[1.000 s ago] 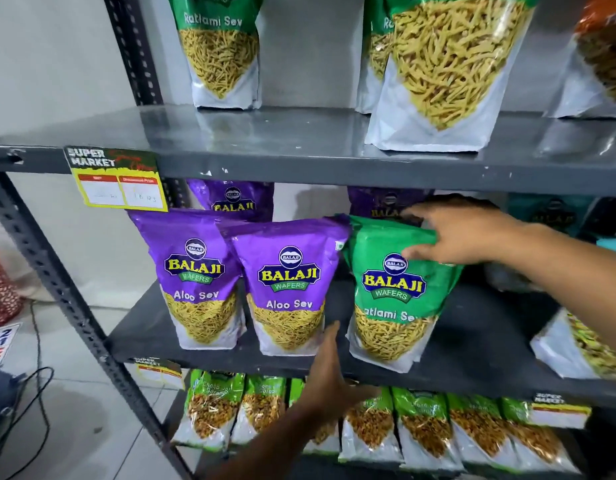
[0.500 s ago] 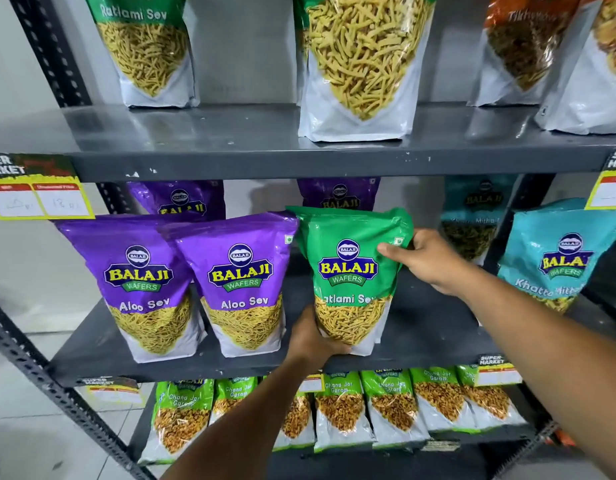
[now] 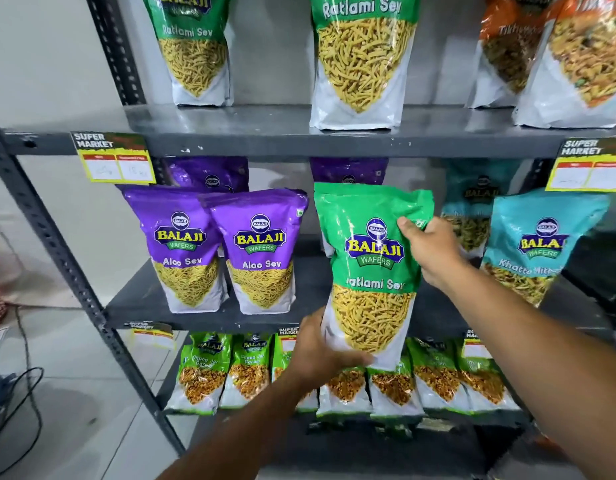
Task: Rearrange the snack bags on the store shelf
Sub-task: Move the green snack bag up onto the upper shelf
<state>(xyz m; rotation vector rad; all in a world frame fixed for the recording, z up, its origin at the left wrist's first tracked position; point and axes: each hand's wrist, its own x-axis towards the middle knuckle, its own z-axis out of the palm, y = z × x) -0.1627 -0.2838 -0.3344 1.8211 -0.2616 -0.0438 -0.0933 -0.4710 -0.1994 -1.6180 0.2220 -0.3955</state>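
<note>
A green Ratlami Sev bag point(image 3: 369, 258) is held upright in front of the middle shelf point(image 3: 209, 317), its bottom below the shelf's front edge. My left hand point(image 3: 320, 355) grips its lower left corner from underneath. My right hand point(image 3: 433, 249) pinches its upper right edge. Two purple Aloo Sev bags point(image 3: 182, 251) point(image 3: 261, 254) stand side by side on the middle shelf to the left. More purple bags point(image 3: 209, 174) stand behind them. Two green Ratlami Sev bags point(image 3: 195, 50) point(image 3: 360, 60) stand on the top shelf point(image 3: 265, 133).
Teal Khatta Mitha bags point(image 3: 538, 244) stand at the right of the middle shelf. Orange bags point(image 3: 576, 60) fill the top right. Small green Chana Jor Garam packs point(image 3: 202, 372) line the lower shelf. Yellow price tags point(image 3: 116, 161) hang on the shelf edges. Cables point(image 3: 22, 393) lie on the floor at left.
The green bag has been lifted off the middle shelf and drawn towards me and to the right. Both hands stay on it, the left one now under its lower corner.
</note>
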